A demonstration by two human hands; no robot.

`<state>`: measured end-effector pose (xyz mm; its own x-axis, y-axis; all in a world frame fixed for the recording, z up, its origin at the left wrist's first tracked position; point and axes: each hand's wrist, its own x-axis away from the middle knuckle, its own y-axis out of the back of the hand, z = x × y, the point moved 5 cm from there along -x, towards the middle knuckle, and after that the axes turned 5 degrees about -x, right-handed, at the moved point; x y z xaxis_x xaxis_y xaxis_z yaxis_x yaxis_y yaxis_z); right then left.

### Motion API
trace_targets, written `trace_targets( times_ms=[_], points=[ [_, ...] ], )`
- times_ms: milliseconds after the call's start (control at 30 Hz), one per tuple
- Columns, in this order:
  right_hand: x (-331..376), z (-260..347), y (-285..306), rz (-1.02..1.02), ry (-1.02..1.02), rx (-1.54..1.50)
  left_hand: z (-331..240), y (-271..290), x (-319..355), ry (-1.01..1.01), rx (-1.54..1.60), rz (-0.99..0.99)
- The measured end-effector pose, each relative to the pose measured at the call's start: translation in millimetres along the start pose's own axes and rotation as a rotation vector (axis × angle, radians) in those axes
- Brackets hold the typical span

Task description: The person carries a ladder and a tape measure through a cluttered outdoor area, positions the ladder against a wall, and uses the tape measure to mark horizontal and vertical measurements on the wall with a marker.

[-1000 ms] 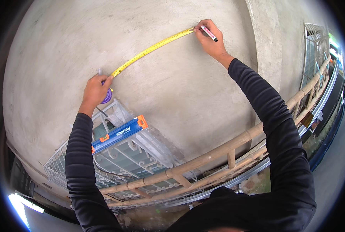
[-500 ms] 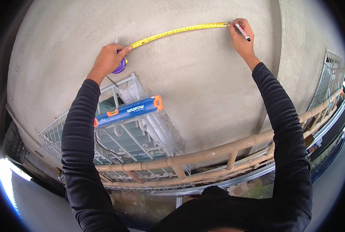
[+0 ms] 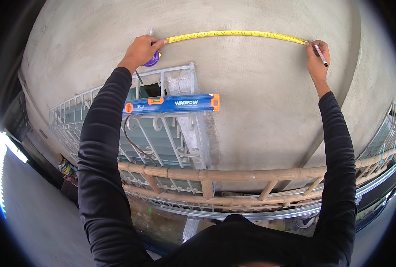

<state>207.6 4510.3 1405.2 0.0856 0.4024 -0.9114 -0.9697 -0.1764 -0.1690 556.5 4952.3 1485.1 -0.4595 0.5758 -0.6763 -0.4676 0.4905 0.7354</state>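
My left hand (image 3: 142,52) is closed around a purple tape measure (image 3: 152,59) against the plastered wall, its thumb at the start of the blade. A thin grey stick-like thing (image 3: 151,32) pokes out above that hand. The yellow tape blade (image 3: 233,33) runs nearly level across the wall, bowing slightly upward in view. At its far right end, my right hand (image 3: 319,64) pinches the tip. A white marker with a dark end (image 3: 321,56) is held in the same right hand, slanting down to the right.
Below the left hand, a blue spirit level (image 3: 184,103) with orange ends lies across a white window grille (image 3: 162,133). A bamboo railing (image 3: 251,175) spans the front at waist height, with metal channels (image 3: 269,216) beneath. A wall ridge (image 3: 347,89) stands right of my right hand.
The view has turned, so the level and blade look more nearly horizontal. My hands appear farther apart, with a longer stretch of blade between them. Both grips stay the same.
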Motion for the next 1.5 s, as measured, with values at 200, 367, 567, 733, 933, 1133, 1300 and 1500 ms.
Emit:
trace_targets(
  times_ms=[200, 367, 567, 733, 933, 1133, 1300, 1500],
  points=[
    [-0.2, -1.4, -0.3, -0.002, 0.015, -0.027, 0.7, -2.3, 6.7, 0.005, -0.068, -0.072],
    [-1.1, -2.6, -0.3, -0.003, 0.002, -0.026, -5.4, -3.5, 10.8, -0.004, -0.104, -0.12],
    [-1.5, -0.4, 0.1, 0.01, 0.04, 0.019, -8.3, -2.5, 10.3, 0.05, -0.114, -0.081],
    [-1.0, 0.1, 1.1, 0.007, 0.024, 0.019, -7.3, -0.5, 8.9, 0.068, -0.075, -0.09],
    [-0.3, 1.9, 0.7, 0.016, 0.014, 0.042, 1.0, -8.8, -0.6, 0.124, -0.082, -0.086],
    [-0.7, 0.8, 0.3, 0.015, 0.018, 0.075, -3.2, -6.5, -3.9, 0.129, -0.104, -0.061],
    [0.4, 2.5, -0.6, -0.009, 0.042, 0.061, -16.0, -1.4, -1.4, 0.183, -0.091, 0.031],
    [3.1, 6.8, 0.2, -0.012, 0.024, 0.083, -19.2, -3.3, 4.6, 0.175, -0.1, -0.039]
  ],
)
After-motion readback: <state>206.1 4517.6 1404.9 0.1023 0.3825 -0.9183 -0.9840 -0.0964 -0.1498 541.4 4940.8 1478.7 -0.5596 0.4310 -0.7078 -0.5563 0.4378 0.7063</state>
